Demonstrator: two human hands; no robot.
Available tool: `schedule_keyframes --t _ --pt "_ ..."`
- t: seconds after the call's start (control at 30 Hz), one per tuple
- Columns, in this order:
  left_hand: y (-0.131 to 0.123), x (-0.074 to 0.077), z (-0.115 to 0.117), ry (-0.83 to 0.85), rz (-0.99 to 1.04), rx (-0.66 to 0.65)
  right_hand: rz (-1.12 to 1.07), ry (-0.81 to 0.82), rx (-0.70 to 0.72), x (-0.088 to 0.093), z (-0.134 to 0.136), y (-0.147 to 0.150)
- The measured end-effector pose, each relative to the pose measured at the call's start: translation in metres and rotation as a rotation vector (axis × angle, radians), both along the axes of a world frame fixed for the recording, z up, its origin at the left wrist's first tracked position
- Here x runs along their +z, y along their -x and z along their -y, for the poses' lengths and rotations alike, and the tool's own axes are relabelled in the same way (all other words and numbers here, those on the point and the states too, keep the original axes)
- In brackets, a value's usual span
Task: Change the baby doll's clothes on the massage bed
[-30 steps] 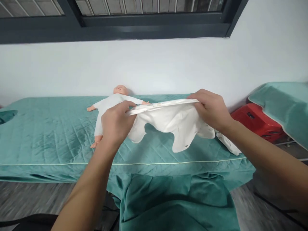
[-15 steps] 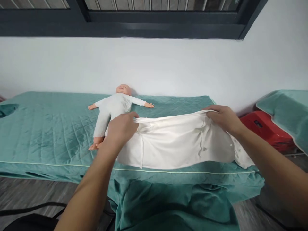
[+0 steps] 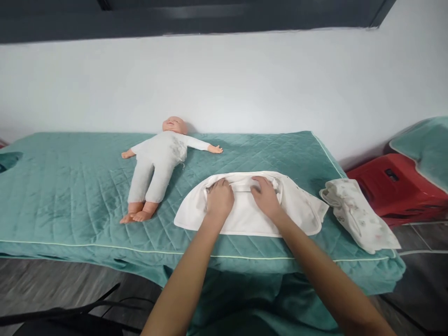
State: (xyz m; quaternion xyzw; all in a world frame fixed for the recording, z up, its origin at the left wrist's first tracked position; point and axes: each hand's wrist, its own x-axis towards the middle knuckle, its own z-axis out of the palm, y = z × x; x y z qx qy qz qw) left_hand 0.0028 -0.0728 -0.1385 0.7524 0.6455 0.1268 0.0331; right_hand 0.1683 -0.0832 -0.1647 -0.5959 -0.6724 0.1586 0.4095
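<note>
A white cloth (image 3: 252, 219) with a seamed edge lies folded on the green quilted bed, its top edge bunched into an opening. My left hand (image 3: 220, 200) rests on its upper left part, fingers curled down into the folds. Close by on the right, my right hand (image 3: 266, 196) touches the upper edge with thumb and forefinger apart. An inner edge of the cloth runs straight between the two hands. To the left lies a baby doll (image 3: 159, 154) on its back in a pale suit, arms spread, beyond reach of either hand.
A folded printed white cloth (image 3: 360, 214) sits at the right end of the green bed cover (image 3: 70, 196). Past it stands a red plastic stool (image 3: 395, 182), with a green cushion (image 3: 423, 144) above. A white wall (image 3: 224, 84) borders the far side. Black cables hang lower left.
The white cloth has gone from being held stretched up between my hands to lying on the bed. Both hands have moved inward along it, and the printed cloth now shows fully.
</note>
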Motion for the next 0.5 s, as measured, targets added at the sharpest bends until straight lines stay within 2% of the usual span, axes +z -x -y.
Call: schedule_keyframes --t 0.17,0.3,0.4,0.5 --pt "0.001 -0.011 0.000 -0.162 0.013 0.114 0.244 -0.016 -0.128 -0.002 -0.001 -0.009" --pt "0.000 -0.018 0.007 -0.273 0.057 0.091 0.415 0.036 -0.258 0.003 0.006 -0.002" --pt "-0.001 -0.018 0.010 -0.319 0.057 0.092 0.432 0.012 -0.325 0.007 0.010 0.002" --pt "-0.002 -0.017 0.014 -0.295 0.029 0.144 0.386 -0.069 -0.354 0.008 0.013 0.001"
